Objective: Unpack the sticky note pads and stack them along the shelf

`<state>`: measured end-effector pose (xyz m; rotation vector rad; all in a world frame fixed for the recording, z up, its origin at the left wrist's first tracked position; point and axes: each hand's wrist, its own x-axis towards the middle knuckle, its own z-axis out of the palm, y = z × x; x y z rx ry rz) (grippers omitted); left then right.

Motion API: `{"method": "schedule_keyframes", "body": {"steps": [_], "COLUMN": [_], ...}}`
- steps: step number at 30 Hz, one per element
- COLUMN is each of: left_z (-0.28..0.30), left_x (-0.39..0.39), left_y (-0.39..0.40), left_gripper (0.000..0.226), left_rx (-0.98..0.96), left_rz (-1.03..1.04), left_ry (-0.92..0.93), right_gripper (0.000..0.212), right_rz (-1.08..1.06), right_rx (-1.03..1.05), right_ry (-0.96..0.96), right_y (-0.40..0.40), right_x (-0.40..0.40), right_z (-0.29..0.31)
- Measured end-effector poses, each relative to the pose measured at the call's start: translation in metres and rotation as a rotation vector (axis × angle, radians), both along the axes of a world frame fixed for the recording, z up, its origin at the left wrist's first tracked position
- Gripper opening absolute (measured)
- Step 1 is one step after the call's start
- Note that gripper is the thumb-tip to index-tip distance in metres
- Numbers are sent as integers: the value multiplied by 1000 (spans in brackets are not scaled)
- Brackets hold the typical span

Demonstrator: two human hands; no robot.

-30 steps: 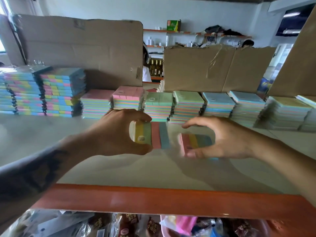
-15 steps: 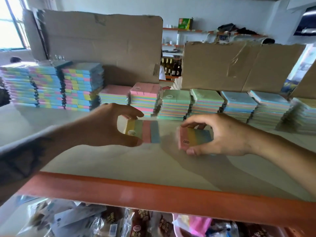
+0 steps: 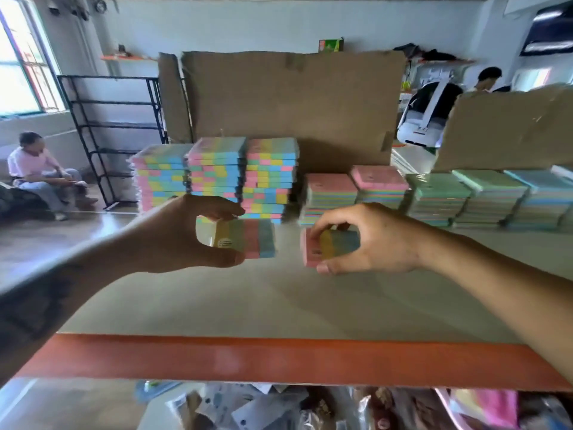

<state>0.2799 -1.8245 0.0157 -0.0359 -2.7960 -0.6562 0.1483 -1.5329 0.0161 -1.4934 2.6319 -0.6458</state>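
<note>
Striped pad (image 3: 245, 238) pinched in left hand (image 3: 173, 237); right hand (image 3: 369, 240) grips 2nd pad (image 3: 333, 248) above shelf (image 3: 279, 305).

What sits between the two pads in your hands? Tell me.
Nothing: in the head view only bare shelf surface shows between the left hand's pad and the right hand's pad.

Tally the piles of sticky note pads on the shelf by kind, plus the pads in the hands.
Tall checkered multicolour piles: 3
Low pink-topped piles: 2
Low green-topped piles: 2
Low blue-topped piles, in view: 1
Striped pads held, one in the left hand, one in the right hand: 2
Total: 10
</note>
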Motion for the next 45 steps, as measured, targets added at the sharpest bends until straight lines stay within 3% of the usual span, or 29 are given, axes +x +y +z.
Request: {"method": "schedule_keyframes", "body": {"steps": [2,8,14,18,21,25,32,35,38,45], "left_z": [1,-9,-6,3,9,8,-11,-23,-31,-31], "left_x": [5,12,16,22,27,36,80,89,91,93], "left_y": [-19,-50,-48,-38,-35,-37,-78,-84,-84,-84], "left_gripper": [67,73,67,67,67,73,105,110,117,103], "left_rx": [0,41,98,73,61,51,2,-55,-110,-152], "left_rz": [-20,-55,-96,-119,-136,-122,146,161,145,157], "left_ry": [-17,-14,49,56,101,102,-184,-336,-416,-444], "right_gripper": [45,37,59,59,56,68,55,60,49,42], "right_rz": [-14,-40,-63,11,28,75,75,72,80,98], "right_rx": [6,29,3,-13,-45,-67,-120,-177,-149,20], "right_ry": [-17,-38,18,110,41,22,81,117,89,41], "right_y": [-23,-53,-62,-88,-98,-102,-125,-164,-210,-262], "right_x": [9,28,45,59,60,62,48,24,-1,-27], "right_z": [-4,-14,2,16,19,14,74,100,110,99]}}
